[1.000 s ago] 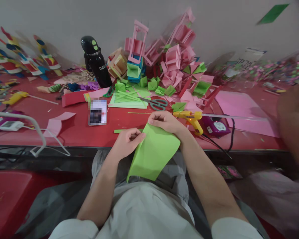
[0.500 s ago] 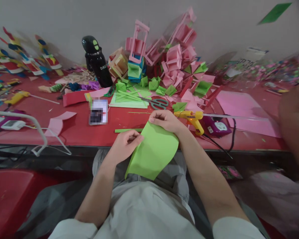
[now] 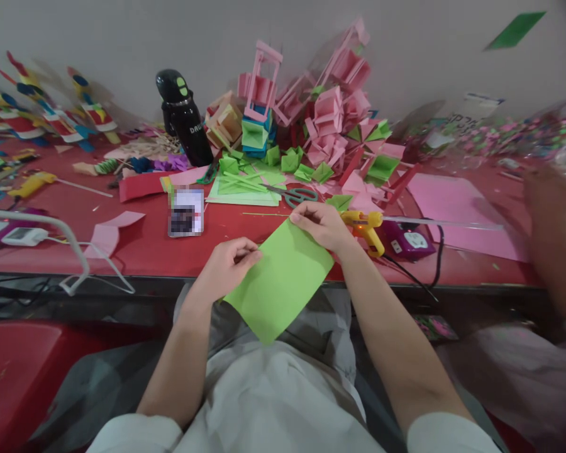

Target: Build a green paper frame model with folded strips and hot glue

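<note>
A green paper sheet [image 3: 280, 280] is held between my two hands over my lap, tilted, with one corner pointing down. My left hand [image 3: 229, 267] pinches its left edge between thumb and fingers. At its top corner, my right hand [image 3: 319, 224] grips the paper the same way. Behind my right hand stands a yellow glue gun [image 3: 370, 233] beside a purple box [image 3: 409, 240]. Scissors [image 3: 297, 195] with grey-green handles lie just beyond, next to light green sheets and strips [image 3: 243, 192].
Pink folded paper pieces [image 3: 327, 113] are piled at the back near a black bottle [image 3: 186, 119]. A phone-like item [image 3: 186, 212], its face blurred, lies on the red table [image 3: 146, 251]. Another person's arm [image 3: 554, 239] is at the right edge.
The green sheet has turned and flattened, its lower corner swinging left. My left hand has shifted slightly left and up, my right hand slightly right. The green strip beside my left hand is now hidden.
</note>
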Available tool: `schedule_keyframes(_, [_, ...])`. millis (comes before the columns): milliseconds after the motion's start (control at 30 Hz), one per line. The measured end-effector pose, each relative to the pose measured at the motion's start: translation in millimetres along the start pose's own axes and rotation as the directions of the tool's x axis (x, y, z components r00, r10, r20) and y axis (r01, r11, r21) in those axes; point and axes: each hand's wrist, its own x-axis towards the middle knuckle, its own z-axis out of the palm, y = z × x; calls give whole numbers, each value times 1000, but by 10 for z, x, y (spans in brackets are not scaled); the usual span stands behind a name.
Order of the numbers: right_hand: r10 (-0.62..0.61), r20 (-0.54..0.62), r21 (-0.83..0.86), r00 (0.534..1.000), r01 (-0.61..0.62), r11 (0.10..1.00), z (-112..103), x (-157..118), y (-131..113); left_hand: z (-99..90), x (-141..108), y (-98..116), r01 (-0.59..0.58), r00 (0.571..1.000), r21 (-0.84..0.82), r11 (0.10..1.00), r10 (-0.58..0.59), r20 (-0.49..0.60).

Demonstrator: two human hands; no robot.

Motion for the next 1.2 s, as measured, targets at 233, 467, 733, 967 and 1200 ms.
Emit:
schedule_keyframes(233, [-73,-137,-79,988,62,995,-49,-222,5,-85,52,-27,-32,999,89,996,32,5])
schedule_keyframes(467, [-4,-348,-131,937,-45,990,-17,-632,174,-257,166,-82,-91,975,161,983,55,216])
schedule_keyframes(733, [123,-379,15,917,-127,992,-29,-726,269,-299,297,-108,-107,978,171,980,72,197])
schedule_keyframes(967, [149,-437,89,887,-123,989,-19,-709,261,-442,256,-108,-129,984,205,970,100,146])
schedule_keyframes(1200, [154,-460,102,874,-120,987,-12,-680,257,-502,241,-97,-115,992,253,961,101,70])
